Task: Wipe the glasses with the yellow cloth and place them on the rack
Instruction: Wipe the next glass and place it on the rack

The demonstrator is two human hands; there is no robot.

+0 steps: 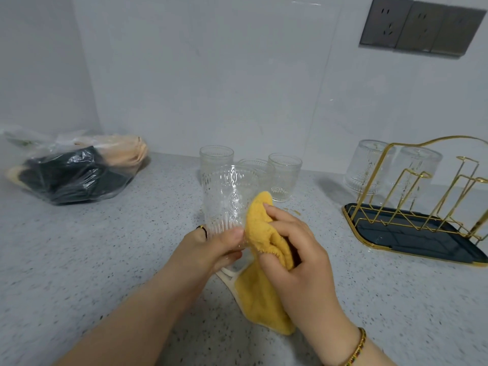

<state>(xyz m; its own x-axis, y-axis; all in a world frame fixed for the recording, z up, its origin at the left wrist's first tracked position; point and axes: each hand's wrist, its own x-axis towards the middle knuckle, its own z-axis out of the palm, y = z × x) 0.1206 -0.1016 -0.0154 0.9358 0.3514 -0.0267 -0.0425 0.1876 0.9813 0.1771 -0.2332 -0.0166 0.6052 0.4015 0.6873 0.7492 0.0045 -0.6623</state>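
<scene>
My left hand [208, 249] grips the base of a clear embossed glass [227, 196], held upright above the counter. My right hand [293, 249] holds the yellow cloth [260, 225] bunched against the glass's right side; the cloth's tail hangs down below both hands. Three more glasses [216, 159] stand upright behind the held one near the wall. The gold wire rack [422, 196] on its dark tray [412, 239] sits at the right, with two glasses [367, 165] upside down on its far pegs.
A clear plastic bag [71, 173] with dark and beige items lies at the back left corner. Grey wall sockets [420, 27] are mounted at the upper right. The speckled countertop [105, 260] stretches across the front.
</scene>
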